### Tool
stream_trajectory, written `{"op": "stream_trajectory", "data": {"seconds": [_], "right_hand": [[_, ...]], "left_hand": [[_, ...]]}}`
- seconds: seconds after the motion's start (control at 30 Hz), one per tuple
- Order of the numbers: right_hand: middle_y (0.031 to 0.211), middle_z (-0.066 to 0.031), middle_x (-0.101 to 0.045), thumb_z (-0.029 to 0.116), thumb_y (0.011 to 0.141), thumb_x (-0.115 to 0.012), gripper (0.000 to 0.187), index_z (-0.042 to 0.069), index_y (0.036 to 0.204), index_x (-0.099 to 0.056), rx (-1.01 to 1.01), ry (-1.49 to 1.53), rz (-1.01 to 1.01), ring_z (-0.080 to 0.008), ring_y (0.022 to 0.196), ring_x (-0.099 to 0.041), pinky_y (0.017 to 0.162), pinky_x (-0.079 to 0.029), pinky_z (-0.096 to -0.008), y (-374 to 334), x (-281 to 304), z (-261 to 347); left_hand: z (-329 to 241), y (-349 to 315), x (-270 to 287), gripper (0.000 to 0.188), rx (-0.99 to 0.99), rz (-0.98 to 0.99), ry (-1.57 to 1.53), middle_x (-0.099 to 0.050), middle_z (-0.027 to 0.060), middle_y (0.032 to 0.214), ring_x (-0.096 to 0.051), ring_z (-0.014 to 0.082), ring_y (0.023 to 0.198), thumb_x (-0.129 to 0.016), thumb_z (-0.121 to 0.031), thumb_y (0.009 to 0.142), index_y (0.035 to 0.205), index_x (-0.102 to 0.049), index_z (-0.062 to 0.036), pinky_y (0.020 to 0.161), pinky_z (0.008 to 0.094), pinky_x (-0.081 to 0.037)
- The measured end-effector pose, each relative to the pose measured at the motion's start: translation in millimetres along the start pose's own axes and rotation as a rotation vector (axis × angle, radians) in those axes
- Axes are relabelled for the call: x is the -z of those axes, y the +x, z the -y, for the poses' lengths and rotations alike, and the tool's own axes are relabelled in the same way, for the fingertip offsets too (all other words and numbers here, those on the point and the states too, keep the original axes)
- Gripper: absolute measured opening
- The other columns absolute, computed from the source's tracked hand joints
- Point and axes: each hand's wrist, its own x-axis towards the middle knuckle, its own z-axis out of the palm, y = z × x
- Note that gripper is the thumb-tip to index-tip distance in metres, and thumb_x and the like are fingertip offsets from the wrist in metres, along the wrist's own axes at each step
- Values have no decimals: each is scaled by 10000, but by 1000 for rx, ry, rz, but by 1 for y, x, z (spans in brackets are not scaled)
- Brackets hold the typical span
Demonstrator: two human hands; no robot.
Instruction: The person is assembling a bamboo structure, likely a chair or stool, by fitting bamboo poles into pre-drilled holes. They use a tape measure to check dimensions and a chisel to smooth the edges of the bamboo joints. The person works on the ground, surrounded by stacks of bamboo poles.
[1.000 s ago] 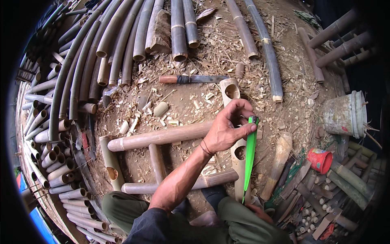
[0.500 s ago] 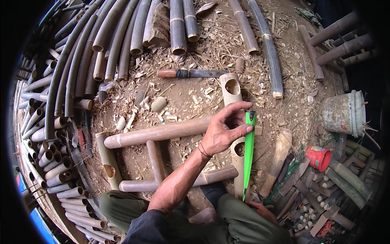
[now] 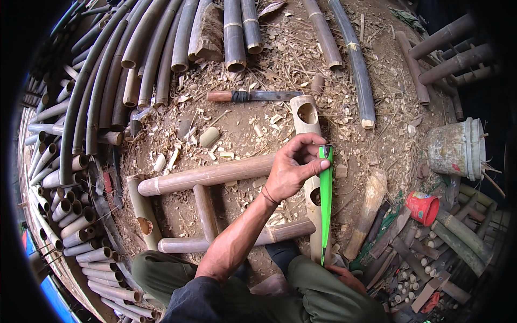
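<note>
My left hand (image 3: 293, 168) pinches the top end of a bright green tape measure blade (image 3: 326, 199), thumb in front, by its dark metal tip. The blade runs down toward my right knee and narrows to a dark lower end. My right hand (image 3: 347, 278) is low beside that end, partly hidden by my knee; its fingers do not show well. Behind the blade lies a pale bamboo post (image 3: 306, 121) with oval holes cut in it. It adjoins a bamboo frame of two long rails (image 3: 210, 176), a short crosspiece (image 3: 205, 212) and a left post (image 3: 144, 212).
A wooden-handled long knife (image 3: 258, 96) lies beyond the frame among shavings. Bamboo poles (image 3: 235, 37) reach in from the far side, and stacked poles (image 3: 81, 220) line the left. To the right are a dirty white bucket (image 3: 455, 148), a red tub (image 3: 421, 209) and a bamboo stump (image 3: 367, 212).
My left hand has shifted slightly left, carrying the blade's top end with it. The lower end and my right hand stay almost where they were.
</note>
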Motion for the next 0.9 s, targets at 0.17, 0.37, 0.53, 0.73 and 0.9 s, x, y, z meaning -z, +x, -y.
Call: {"op": "stream_trajectory", "data": {"seconds": [0.17,0.37,0.53,0.73,0.9], "right_hand": [[1364,-155,-536,92,746,-545,662,-41,1388,-457,-7,15,-23,-231,1306,-466,1114,-317,-326,0,-2,2],[1381,-143,-525,103,763,-546,649,-31,1392,-456,6,-17,-42,-235,1323,-452,1123,-308,-336,0,-5,-1],[1385,-137,-523,116,771,-554,650,-15,1400,-459,39,50,-52,-231,1332,-444,1127,-304,-339,4,-5,-28],[1361,-126,-533,130,773,-545,652,3,1408,-461,33,47,-30,-216,1301,-459,1106,-318,-327,2,-4,-27],[1257,-78,-563,143,751,-550,675,16,1409,-468,-25,57,-2,-162,1118,-523,953,-409,-278,2,0,-13]], "left_hand": [[1,0,0,451,8,2,22,-636,18,979,-610,95,912,-747,-50,856,1269,-564,-56,819,239,-517],[-4,-4,7,452,99,65,32,-632,9,966,-619,99,896,-719,-121,895,1315,-567,-55,777,241,-523],[-11,-3,2,408,130,47,96,-644,19,963,-634,101,870,-681,-183,932,1305,-590,-44,732,255,-552],[-30,1,3,356,187,72,279,-676,45,973,-649,105,837,-623,-200,972,1285,-614,-31,672,258,-592],[-36,6,7,335,157,104,339,-679,43,987,-646,97,822,-614,-150,973,1284,-613,-24,663,250,-598]]}}
